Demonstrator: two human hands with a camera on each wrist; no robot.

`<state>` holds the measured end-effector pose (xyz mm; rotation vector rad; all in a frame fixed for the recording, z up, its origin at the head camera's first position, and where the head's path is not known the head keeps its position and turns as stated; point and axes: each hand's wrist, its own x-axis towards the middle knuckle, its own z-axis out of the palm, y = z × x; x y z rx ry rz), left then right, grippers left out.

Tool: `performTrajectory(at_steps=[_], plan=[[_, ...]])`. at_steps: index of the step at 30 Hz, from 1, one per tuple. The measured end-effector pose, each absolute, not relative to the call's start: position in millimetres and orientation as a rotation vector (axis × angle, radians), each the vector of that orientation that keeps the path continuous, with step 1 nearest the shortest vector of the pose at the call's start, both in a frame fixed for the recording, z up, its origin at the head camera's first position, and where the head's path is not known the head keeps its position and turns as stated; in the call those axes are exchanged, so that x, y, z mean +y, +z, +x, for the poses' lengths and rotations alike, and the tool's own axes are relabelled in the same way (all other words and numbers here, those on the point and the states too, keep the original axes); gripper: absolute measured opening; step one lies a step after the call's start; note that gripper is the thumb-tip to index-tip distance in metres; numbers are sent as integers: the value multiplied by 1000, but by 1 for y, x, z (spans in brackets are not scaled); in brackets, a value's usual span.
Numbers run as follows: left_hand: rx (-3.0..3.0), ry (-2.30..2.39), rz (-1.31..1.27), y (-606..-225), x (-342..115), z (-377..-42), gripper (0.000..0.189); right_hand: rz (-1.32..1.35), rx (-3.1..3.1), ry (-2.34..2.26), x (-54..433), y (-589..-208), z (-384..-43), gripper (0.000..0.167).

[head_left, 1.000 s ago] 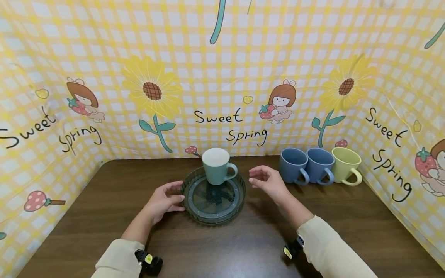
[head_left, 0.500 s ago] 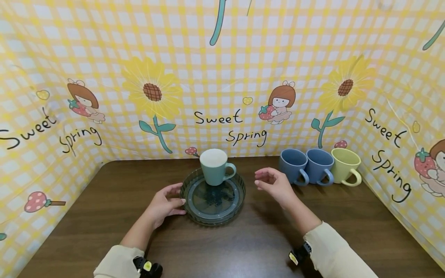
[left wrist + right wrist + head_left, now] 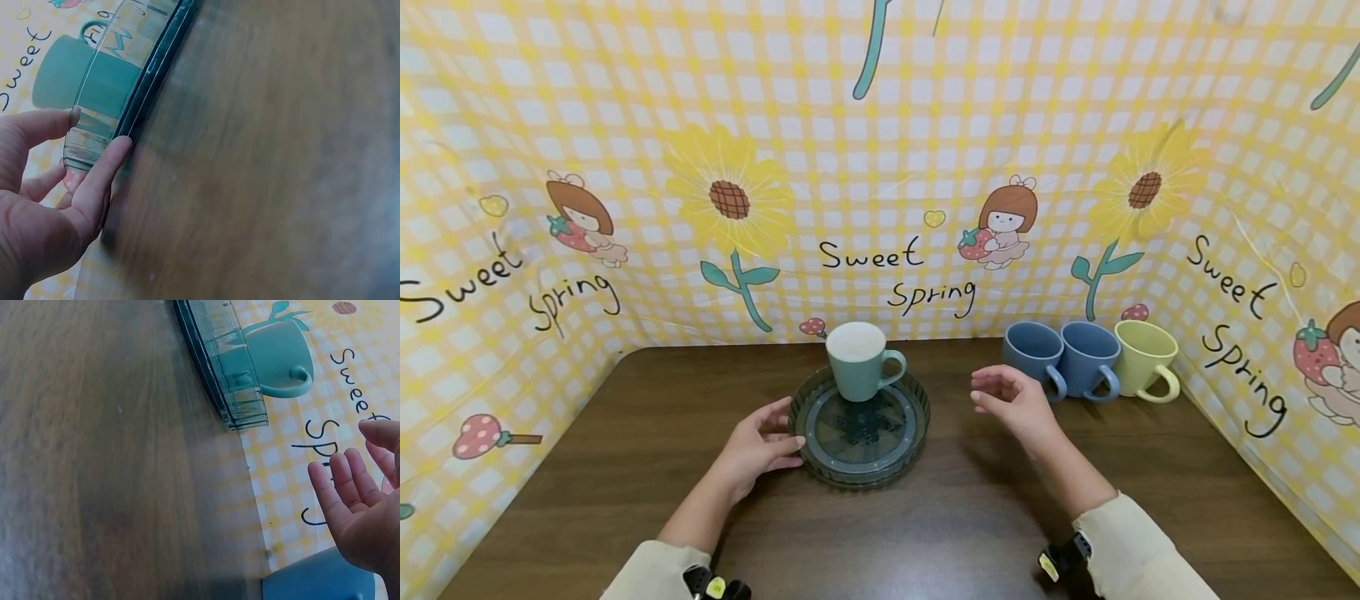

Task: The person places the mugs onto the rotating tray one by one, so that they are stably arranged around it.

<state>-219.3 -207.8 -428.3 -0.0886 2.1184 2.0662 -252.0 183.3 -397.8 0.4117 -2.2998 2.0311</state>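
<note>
A round, dark see-through turntable tray with a clear raised rim stands on the table. On its far part sits a green mug, upright, white inside, handle to the right. My left hand grips the tray's left rim; in the left wrist view the thumb and a finger lie against the tray wall. My right hand hovers right of the tray, touching nothing, fingers loosely bent. It is nearest to a blue mug, whose lower part it partly covers in the head view.
Beside that blue mug, a second blue mug and a yellow-green mug stand in a row, handles toward the front right. A yellow checked cloth encloses the back and sides of the brown wooden table.
The green mug has shifted slightly left as the tray turns. My left thumb has come a little nearer the front with the rim. My right hand has drawn away to the right.
</note>
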Motion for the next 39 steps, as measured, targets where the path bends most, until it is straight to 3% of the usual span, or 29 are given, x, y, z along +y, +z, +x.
performTrajectory(at_steps=[23,39], plan=[[2136,2149,-128,-434,-202,-208,73,445,-2131,2076,212,-405,-243,25],[2168,2191,-161,-429,-204,-208,60,439,-2123,2003,237,-402,-235,35]])
